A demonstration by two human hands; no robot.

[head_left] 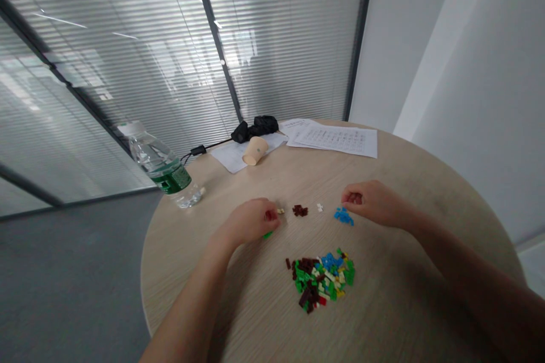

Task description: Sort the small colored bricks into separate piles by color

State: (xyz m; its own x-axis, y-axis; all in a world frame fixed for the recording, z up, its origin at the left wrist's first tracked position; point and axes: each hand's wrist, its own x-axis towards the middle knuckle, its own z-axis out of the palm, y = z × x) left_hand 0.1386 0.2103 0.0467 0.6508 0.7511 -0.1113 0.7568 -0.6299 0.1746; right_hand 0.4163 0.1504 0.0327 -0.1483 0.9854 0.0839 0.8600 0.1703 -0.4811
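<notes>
A mixed heap of small toy building bricks (pixel 321 281) in brown, green, blue, cream, yellow and red lies on the round wooden table (pixel 395 289). Beyond it, sorted by colour, are small piles of brown bricks (pixel 300 210), white bricks (pixel 320 207) and blue bricks (pixel 343 216). My left hand (pixel 254 219) is closed, its fingertips beside a few cream bricks (pixel 280 211) and just above some green bricks (pixel 267 235), which it partly hides. My right hand (pixel 372 202) is closed in a pinch at the blue pile. Whatever either hand's fingertips hold is too small to make out.
At the table's left edge stands a clear water bottle (pixel 171 177) with a green label. Toward the back lie a paper cup (pixel 255 151) on its side, a black folded item (pixel 256 127) and printed sheets (pixel 336 139). Glass with blinds (pixel 289 39) rises behind the table.
</notes>
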